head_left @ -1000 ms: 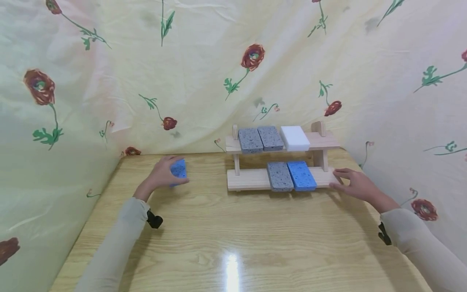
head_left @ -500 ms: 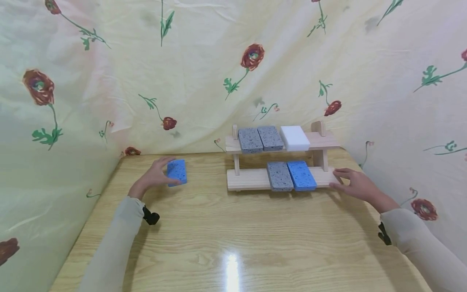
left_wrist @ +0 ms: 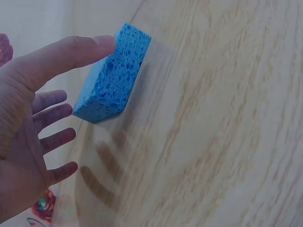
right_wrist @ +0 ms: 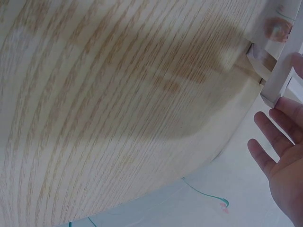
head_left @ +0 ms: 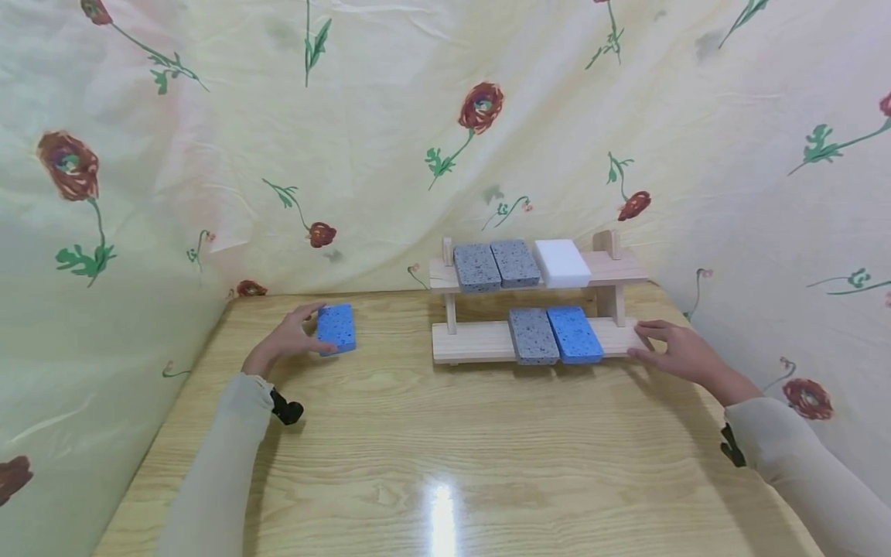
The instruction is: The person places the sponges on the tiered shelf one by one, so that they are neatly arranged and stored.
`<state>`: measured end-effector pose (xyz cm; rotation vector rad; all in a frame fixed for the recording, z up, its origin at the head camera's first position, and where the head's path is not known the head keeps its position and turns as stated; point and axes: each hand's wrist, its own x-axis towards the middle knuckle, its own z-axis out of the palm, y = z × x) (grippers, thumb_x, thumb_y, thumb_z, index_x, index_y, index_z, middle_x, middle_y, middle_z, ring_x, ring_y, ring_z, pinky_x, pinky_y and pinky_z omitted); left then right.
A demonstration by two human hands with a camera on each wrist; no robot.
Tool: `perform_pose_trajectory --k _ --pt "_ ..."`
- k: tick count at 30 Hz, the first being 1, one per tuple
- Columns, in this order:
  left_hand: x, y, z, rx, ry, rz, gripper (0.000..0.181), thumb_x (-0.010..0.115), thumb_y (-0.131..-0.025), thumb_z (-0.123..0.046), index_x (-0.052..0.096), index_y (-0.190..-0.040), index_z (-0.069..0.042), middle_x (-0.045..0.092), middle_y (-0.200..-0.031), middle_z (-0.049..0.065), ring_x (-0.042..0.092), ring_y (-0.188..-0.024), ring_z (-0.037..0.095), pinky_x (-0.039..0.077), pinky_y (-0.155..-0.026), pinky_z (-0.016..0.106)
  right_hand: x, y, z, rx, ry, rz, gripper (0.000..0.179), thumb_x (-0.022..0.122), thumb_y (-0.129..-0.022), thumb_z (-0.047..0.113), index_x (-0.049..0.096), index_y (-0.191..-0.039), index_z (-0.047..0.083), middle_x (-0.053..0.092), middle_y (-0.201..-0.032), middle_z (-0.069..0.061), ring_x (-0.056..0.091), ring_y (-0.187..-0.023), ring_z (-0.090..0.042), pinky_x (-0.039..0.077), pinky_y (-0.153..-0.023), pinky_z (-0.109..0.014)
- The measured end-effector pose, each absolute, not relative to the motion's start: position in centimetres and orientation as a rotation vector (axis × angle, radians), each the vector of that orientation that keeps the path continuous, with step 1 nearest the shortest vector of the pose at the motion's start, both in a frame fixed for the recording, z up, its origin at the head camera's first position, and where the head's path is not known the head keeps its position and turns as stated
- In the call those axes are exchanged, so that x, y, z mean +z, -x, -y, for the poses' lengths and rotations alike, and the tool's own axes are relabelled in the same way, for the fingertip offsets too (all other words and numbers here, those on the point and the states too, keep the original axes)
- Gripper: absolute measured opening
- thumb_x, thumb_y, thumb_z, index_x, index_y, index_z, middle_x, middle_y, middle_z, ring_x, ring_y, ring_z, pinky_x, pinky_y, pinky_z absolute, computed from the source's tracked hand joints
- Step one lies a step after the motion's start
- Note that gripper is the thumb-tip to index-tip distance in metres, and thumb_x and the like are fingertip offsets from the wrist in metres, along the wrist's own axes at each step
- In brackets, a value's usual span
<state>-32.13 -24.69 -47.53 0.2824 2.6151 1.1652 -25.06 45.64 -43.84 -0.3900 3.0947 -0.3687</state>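
Note:
A speckled blue sponge lies flat on the table at the left. My left hand is spread beside it, thumb at the near end and fingertips toward the far end. In the left wrist view the thumb overlaps the blue sponge, while the other fingers stand apart from it, straight. My right hand pinches the right end of a two-tier wooden shelf between thumb and fingers. In the right wrist view, the remaining fingers of the right hand stretch away from the board.
On the lower tier sit a grey sponge and another blue sponge. Two grey sponges and a white block lie on the upper tier. Flowered cloth hangs behind and beside the wood-grain table.
My left hand has drawn back leftward off the blue sponge, uncovering it, and the sponge stays on the table. The right hand keeps its place at the shelf end.

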Motion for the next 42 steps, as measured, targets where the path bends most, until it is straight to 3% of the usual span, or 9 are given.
perform_pose_trajectory --k 9,19,42 --pt "-47.8 32.3 24.9 1.167 -0.283 -2.586 0.114 0.088 -0.079 -0.038 0.016 -0.164 -0.01 0.015 -0.165 0.029 0.02 -0.15 0.051 0.023 -0.117 0.072 -43.9 25.1 -45.7 -0.374 0.42 -3.109 0.069 0.07 -0.095 0.043 0.058 -0.135 -0.012 0.053 -0.139 -0.038 0.05 -0.127 -0.058 0.045 -0.1 -0.068" --pt "-48.3 32.6 25.2 1.141 -0.268 -2.581 0.119 0.088 -0.078 -0.042 0.013 -0.164 -0.01 0.009 -0.169 0.024 0.005 -0.155 0.049 0.013 -0.121 0.07 -43.7 25.1 -45.5 -0.377 0.41 -3.104 0.069 0.07 -0.095 0.042 0.057 -0.136 -0.012 0.052 -0.14 -0.038 0.05 -0.127 -0.058 0.044 -0.101 -0.069" --pt "-48.5 32.7 25.3 1.08 -0.288 -2.607 0.116 0.086 -0.08 -0.042 0.014 -0.164 -0.009 0.011 -0.169 0.026 0.007 -0.155 0.05 0.014 -0.121 0.07 -43.7 25.1 -45.6 -0.384 0.429 -3.114 0.068 0.07 -0.095 0.041 0.058 -0.136 -0.011 0.053 -0.14 -0.037 0.051 -0.127 -0.057 0.045 -0.1 -0.067"
